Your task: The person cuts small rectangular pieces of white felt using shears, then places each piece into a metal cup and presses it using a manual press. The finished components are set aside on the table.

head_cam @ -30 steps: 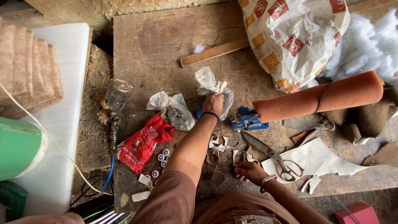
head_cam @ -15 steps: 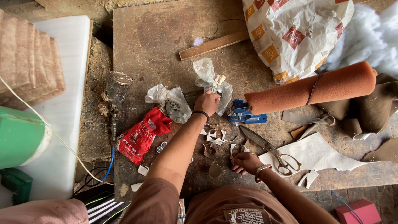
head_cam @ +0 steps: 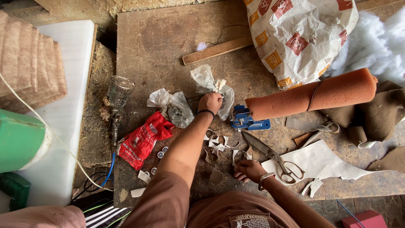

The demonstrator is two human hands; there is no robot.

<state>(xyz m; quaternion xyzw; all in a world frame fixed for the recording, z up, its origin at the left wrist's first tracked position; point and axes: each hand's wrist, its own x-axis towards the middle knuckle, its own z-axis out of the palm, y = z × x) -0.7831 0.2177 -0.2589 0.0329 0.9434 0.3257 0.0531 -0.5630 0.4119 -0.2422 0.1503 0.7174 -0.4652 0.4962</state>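
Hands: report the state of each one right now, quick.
Left hand: closed, gripping the clear plastic bag.
Right hand: fingers down on the wooden board among white scraps; whether it holds anything cannot be told.

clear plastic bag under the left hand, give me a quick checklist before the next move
1. Left hand on the clear plastic bag: ok, the fist rests on it at the knotted neck.
2. Firm grasp of the bag: cannot tell, the fingers are curled under and hidden.
3. Right hand free: ok, it lies flat on the wooden board among the white scraps, holding nothing.
4. Scissors clear of the hands: not ok, the blades lie open right beside the right hand.
5. Second clear bag out of the way: ok, it lies apart, left of the forearm.
6. Bag contents: cannot tell, too small to make out.
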